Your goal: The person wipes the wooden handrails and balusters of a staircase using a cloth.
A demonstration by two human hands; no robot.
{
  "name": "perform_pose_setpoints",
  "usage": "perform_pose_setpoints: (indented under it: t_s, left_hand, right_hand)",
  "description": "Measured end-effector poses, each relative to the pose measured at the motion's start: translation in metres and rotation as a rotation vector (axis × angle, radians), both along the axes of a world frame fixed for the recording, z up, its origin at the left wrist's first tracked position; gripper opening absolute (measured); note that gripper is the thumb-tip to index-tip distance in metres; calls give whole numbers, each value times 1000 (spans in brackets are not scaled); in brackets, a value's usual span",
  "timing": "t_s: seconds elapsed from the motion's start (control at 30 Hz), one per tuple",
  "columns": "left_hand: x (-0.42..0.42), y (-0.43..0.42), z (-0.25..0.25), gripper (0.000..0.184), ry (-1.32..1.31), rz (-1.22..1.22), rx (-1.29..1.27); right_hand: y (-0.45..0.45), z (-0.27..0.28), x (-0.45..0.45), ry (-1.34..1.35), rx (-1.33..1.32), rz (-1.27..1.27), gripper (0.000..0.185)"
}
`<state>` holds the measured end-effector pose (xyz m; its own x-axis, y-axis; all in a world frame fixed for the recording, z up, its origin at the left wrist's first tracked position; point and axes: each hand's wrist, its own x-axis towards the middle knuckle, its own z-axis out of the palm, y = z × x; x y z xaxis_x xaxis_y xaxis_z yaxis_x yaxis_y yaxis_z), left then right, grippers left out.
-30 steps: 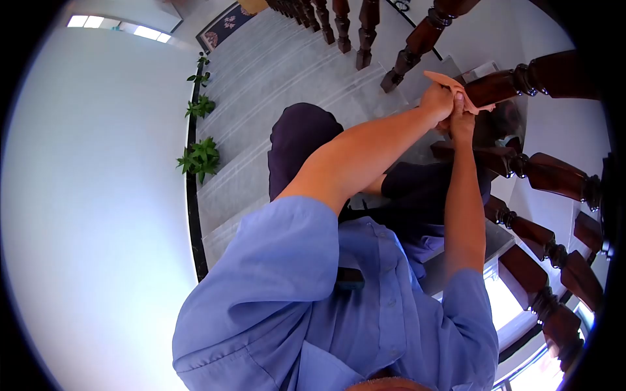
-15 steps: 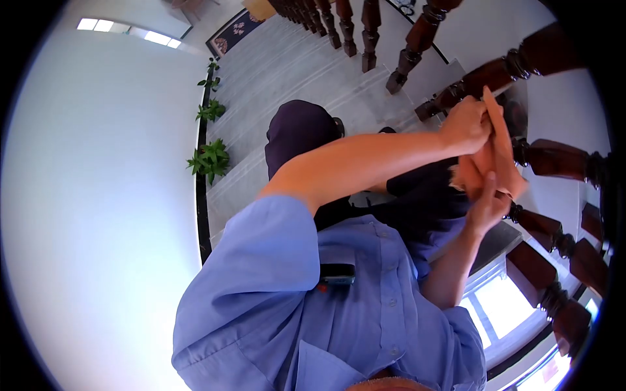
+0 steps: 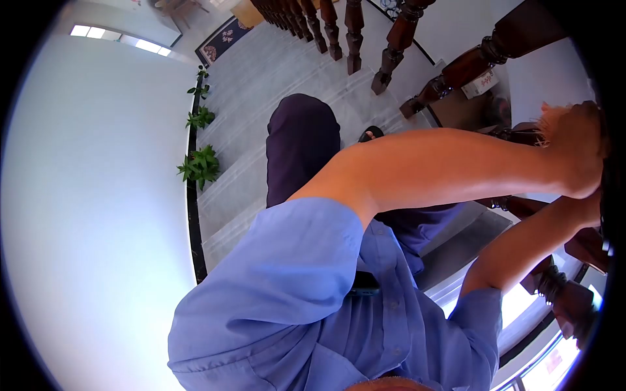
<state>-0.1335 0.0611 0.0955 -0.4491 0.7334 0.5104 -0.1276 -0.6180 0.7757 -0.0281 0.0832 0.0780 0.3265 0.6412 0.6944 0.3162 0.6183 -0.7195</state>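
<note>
My left hand [image 3: 577,146] is at the far right edge, up against the dark railing. Its fingers are closed round an orange cloth [image 3: 551,117], whose frayed edge sticks out beside the hand. Most of the cloth is hidden by the hand and the dark border. Just below it, my right hand [image 3: 592,207] reaches to the same edge, its fingers out of sight. Dark, turned wooden balusters [image 3: 479,65] stand around both arms.
Grey stone stairs [image 3: 254,91] run down ahead, with a row of balusters along their right. Green plants [image 3: 201,166] line the white wall [image 3: 98,182] on the left. My bent knee [image 3: 303,143] is over the steps. A patterned mat [image 3: 225,39] lies at the bottom.
Both hands have moved right to the edge of view, taking the orange cloth from in front of the balusters. My left arm is stretched out further.
</note>
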Motion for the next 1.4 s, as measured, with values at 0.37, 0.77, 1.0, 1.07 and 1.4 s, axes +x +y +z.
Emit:
perform_pose_setpoints:
  t_s: [0.37,0.77,1.0,1.07,1.4]
  left_hand:
    - [-13,29,-49,30,440,-233,-52]
    - [-43,-9,-239,39,397,-308,-377]
    - [-54,-54,-223,22,178,-135,-525]
    - [-59,-62,-227,24,232,-110,-577]
    - [-125,-49,-175,24,50,42,-382]
  right_hand:
    - [16,-34,-20,-120,-40,-178,33]
    - [-11,-271,-24,-194,-235,-63,54]
    - [-61,-232,-30,-253,-555,2,35]
    - [-85,-227,-45,-96,-492,-130,28]
    - [-97,-143,-123,-5,-274,206,28]
